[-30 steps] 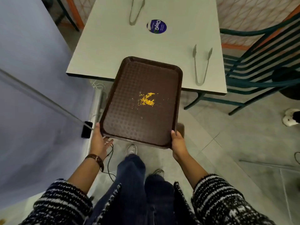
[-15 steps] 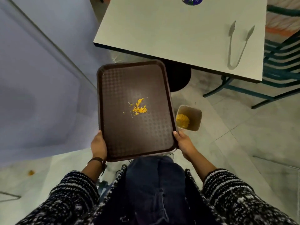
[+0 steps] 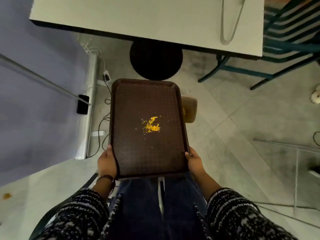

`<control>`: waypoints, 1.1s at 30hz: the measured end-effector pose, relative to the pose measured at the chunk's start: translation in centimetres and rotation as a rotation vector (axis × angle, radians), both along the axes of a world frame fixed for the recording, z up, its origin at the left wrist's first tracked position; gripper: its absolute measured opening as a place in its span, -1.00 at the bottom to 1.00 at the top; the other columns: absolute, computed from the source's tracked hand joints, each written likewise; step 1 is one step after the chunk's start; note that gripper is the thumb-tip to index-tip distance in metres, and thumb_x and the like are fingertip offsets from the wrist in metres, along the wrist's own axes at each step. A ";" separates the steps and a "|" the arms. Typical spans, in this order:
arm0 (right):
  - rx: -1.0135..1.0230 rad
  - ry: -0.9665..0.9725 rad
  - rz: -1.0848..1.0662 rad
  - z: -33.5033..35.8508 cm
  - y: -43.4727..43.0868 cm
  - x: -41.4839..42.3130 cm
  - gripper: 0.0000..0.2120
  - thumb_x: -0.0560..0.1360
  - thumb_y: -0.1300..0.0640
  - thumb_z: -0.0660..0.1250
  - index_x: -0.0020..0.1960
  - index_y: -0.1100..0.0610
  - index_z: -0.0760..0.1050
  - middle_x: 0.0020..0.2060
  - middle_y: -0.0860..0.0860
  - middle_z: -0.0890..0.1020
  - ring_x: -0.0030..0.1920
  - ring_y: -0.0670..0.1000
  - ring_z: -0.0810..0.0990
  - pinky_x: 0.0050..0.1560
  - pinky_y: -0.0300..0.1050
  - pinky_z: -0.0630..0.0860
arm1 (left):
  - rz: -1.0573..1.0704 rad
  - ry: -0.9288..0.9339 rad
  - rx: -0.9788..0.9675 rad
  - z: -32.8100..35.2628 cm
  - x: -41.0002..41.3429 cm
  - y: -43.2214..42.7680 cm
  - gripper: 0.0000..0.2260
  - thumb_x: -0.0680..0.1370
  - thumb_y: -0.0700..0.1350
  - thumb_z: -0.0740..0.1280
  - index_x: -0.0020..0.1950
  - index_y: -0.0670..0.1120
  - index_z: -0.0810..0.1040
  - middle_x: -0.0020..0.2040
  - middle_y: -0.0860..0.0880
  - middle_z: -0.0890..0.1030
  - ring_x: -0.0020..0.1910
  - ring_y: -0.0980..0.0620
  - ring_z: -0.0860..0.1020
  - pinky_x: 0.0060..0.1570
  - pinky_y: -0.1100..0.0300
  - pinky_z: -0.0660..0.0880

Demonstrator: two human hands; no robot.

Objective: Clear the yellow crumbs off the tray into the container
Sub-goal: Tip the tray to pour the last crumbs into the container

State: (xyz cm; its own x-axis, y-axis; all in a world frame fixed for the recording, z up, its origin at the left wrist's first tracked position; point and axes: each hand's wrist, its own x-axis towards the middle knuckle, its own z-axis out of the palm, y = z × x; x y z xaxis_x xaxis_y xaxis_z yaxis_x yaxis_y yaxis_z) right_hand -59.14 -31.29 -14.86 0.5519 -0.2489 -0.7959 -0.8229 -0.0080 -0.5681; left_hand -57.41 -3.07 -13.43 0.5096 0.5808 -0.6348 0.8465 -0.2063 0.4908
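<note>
the floor (image 3: 242, 153) is pale grey tile, scuffed dark in patches, with a blue-grey wall (image 3: 43, 84) filling the nine o'clock side and cables (image 3: 102, 129) trailing along its foot. a light table (image 3: 147, 16) spans the top from eleven to one o'clock, metal tongs (image 3: 230, 23) lying on it near its right end, and a dark round base (image 3: 155, 61) sits on the floor under its near edge. green chair frames (image 3: 285, 40) crowd the two o'clock corner.

the brown tray (image 3: 135, 156) is held level above the person's knees, long axis running from six to twelve o'clock, its far short end pointing toward the round base. the yellow crumbs (image 3: 151, 125) lie in a loose clump just right of its middle. the left hand (image 3: 106, 161) grasps the near left corner and the right hand (image 3: 194, 161) grasps the near right corner, fingers under the rim. the container (image 3: 189, 108) stands on the floor at the tray's three o'clock edge, partly hidden beneath it, with yellow showing inside. open floor spreads from three to five o'clock.
</note>
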 end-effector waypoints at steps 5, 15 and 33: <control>-0.048 0.027 0.020 -3.2 -6.2 -1.3 -0.58 0.60 0.34 0.05 0.39 0.08 0.38 0.27 0.03 0.49 0.24 0.03 0.46 0.34 0.03 0.38 | -0.040 0.032 -0.005 -3.6 -0.2 -6.7 -0.52 0.60 0.12 0.07 -0.04 -0.24 0.59 -0.10 -0.18 0.60 -0.17 -0.10 0.49 -0.09 0.13 0.38; -0.083 0.271 0.005 -13.6 -14.4 0.1 -0.55 0.55 0.43 0.05 0.35 0.15 0.42 0.27 0.15 0.51 0.26 0.16 0.46 0.31 0.00 0.39 | -0.141 0.172 0.069 -11.8 2.3 -14.9 -0.52 0.62 0.09 0.05 0.00 -0.28 0.56 0.00 -0.30 0.59 -0.05 -0.23 0.53 0.04 -0.04 0.46; -0.103 0.481 0.021 -19.0 -15.8 4.0 -0.58 0.58 0.36 -0.01 0.38 0.17 0.38 0.27 0.19 0.50 0.24 0.24 0.47 0.24 0.16 0.46 | -0.228 0.111 -0.098 -11.6 10.5 -18.9 -0.67 0.59 -0.01 0.17 -0.34 -0.09 0.45 -0.36 0.00 0.48 -0.35 0.09 0.43 -0.39 0.24 0.30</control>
State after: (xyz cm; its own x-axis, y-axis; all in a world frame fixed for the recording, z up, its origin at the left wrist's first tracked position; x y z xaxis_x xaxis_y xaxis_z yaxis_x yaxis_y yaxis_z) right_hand -55.14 -47.14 -33.85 0.1340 -0.3328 -0.9334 -0.9908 -0.0637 -0.1195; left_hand -46.90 -22.00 -25.02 0.5443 0.3924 -0.7415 0.8334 -0.3539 0.4245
